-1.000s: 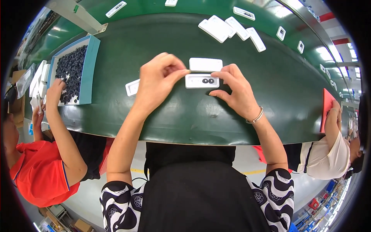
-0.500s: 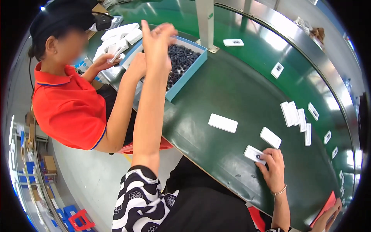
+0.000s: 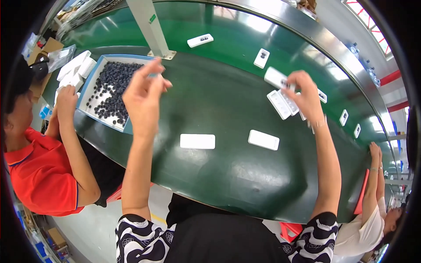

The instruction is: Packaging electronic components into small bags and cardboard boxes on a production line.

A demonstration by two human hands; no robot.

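Note:
My right hand (image 3: pixel 305 92) is closed on the end of a white tray (image 3: pixel 275 77) with small dark round pieces at its gripped end. It is above a cluster of white trays (image 3: pixel 278 104) lying side by side, which it partly covers. My left hand (image 3: pixel 147 98) is raised just right of a shallow blue box (image 3: pixel 127 128) holding many small black round pieces (image 3: pixel 115 87). Its fingers are bent and smeared by motion, so whether anything is in them is unclear. Two white trays, one (image 3: pixel 197 141) in front of me and another (image 3: pixel 263 140) to its right, lie on the green table.
At left a person in a red shirt (image 3: pixel 41 175) reaches toward stacked white boxes (image 3: pixel 74 70). Several white trays with dark pieces, one (image 3: pixel 262 58) at the back, lie on the green belt beyond. A metal post (image 3: pixel 151 30) stands behind the blue box. Another person (image 3: pixel 366 223) works at far right.
My right hand has lifted the tray from the near table and carried it away from me to the tray cluster. The view has turned right. My left hand has moved off the blue box.

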